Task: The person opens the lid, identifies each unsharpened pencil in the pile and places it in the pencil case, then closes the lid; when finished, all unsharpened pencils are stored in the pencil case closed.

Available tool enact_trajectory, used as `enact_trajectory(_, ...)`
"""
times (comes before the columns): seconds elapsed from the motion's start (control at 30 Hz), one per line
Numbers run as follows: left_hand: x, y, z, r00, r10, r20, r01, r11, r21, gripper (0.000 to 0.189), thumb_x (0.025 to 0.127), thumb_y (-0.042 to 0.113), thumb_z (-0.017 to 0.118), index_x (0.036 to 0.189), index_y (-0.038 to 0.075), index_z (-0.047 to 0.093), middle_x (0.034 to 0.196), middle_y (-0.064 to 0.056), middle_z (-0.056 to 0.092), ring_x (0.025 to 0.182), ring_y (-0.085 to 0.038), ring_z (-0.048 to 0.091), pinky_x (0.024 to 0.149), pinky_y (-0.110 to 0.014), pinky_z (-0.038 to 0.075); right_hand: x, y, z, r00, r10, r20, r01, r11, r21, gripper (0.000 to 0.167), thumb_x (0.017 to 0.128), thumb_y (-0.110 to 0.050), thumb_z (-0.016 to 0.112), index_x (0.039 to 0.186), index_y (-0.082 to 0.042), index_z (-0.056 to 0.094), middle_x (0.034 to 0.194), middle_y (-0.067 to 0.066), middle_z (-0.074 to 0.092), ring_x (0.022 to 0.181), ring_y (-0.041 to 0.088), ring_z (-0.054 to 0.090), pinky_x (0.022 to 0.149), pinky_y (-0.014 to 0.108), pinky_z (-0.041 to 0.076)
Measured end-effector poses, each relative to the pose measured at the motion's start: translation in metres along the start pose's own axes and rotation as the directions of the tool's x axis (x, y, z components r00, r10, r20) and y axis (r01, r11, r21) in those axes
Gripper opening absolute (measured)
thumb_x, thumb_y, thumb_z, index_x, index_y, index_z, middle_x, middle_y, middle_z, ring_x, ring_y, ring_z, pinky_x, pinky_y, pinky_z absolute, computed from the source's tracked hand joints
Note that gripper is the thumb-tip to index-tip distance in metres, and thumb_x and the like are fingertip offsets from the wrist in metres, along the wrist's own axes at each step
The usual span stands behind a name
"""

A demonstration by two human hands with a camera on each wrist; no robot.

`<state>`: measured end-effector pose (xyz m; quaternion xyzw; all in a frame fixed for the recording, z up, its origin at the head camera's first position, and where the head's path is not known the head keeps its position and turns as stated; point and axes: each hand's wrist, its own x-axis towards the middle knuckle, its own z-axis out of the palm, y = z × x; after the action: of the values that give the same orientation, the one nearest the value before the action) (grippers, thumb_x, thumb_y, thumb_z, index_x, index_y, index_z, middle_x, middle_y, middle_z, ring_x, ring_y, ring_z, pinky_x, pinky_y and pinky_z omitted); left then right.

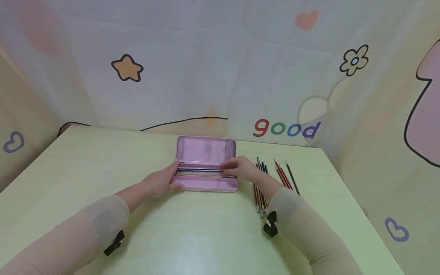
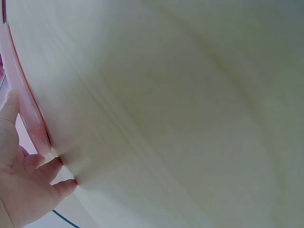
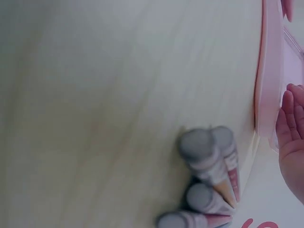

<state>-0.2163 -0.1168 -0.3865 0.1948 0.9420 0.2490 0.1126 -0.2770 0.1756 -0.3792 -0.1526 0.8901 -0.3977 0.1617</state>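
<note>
A pink pencil case (image 1: pixel 206 184) lies opened on the table, its lid (image 1: pixel 203 149) tipped back at the far side. Several pencils (image 1: pixel 199 170) lie lengthwise inside. My left hand (image 1: pixel 159 181) holds the case's left end, thumb at the near corner and fingers along the side; in the left wrist view, some fingertips of that hand (image 2: pixel 28 185) touch the tabletop. Over the right half of the case, my right hand (image 1: pixel 242 168) pinches the end of a dark pencil; its grip is partly hidden. The right wrist view shows the curled fingers (image 3: pixel 289 116) at the case's edge.
Right of the case lies a bunch of pencils (image 1: pixel 260 191), partly under my right forearm. Several red pencils (image 1: pixel 283 175) and a dark pencil (image 1: pixel 292 177) lie farther right. A printed curtain (image 1: pixel 206 76) hangs behind the pale table (image 1: pixel 192 233).
</note>
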Motion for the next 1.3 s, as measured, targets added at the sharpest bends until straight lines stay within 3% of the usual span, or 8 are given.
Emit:
enact_trajectory(0.5, 0.001, -0.004, 0.003, 1.0, 0.001, -0.013, -0.001, 1.0, -0.009, 0.097, 0.086, 0.048, 0.06, 0.149, 0.003, 0.001, 0.152, -0.018, 0.017, 0.133, -0.037, 0.03, 0.106, -0.05, 0.027, -0.041, 0.007, -0.006, 0.988, 0.012, -0.154, 0.014, 0.985, 0.17, 0.029, 0.09, -0.013, 0.063, 0.118, -0.007, 0.064, 0.115, 0.006, 0.064, 0.106, 0.019, 0.058, 0.093, 0.035, 0.046)
enact_trajectory(0.77, 0.002, -0.004, 0.004, 0.999, 0.021, -0.028, -0.021, 1.0, -0.003, 0.097, 0.086, 0.049, 0.059, 0.149, 0.003, 0.002, 0.151, -0.02, 0.02, 0.131, -0.038, 0.033, 0.104, -0.051, 0.029, -0.072, 0.023, -0.006, 0.961, 0.069, -0.267, -0.004, 0.972, 0.236, 0.034, 0.091, -0.012, 0.062, 0.122, 0.0, 0.059, 0.119, 0.012, 0.062, 0.109, 0.023, 0.058, 0.092, 0.034, 0.046)
enact_trajectory(1.1, -0.001, -0.003, 0.002, 1.0, 0.009, -0.027, -0.009, 1.0, 0.005, 0.096, 0.086, 0.049, 0.059, 0.149, 0.001, 0.003, 0.151, -0.02, 0.019, 0.13, -0.039, 0.034, 0.104, -0.051, 0.029, -0.108, 0.043, -0.01, 0.923, 0.161, -0.349, -0.058, 0.956, 0.287, 0.036, 0.091, -0.016, 0.062, 0.123, -0.001, 0.059, 0.121, 0.012, 0.061, 0.113, 0.023, 0.055, 0.098, 0.037, 0.041)
enact_trajectory(1.3, 0.001, -0.004, 0.003, 0.999, 0.028, -0.034, -0.028, 1.0, 0.009, 0.096, 0.087, 0.048, 0.059, 0.149, 0.001, 0.003, 0.151, -0.02, 0.019, 0.13, -0.039, 0.035, 0.103, -0.051, 0.03, -0.121, 0.052, -0.014, 0.884, 0.214, -0.415, -0.091, 0.951, 0.297, 0.035, 0.091, -0.014, 0.062, 0.122, 0.0, 0.059, 0.121, 0.013, 0.06, 0.11, 0.02, 0.057, 0.089, 0.022, 0.046)
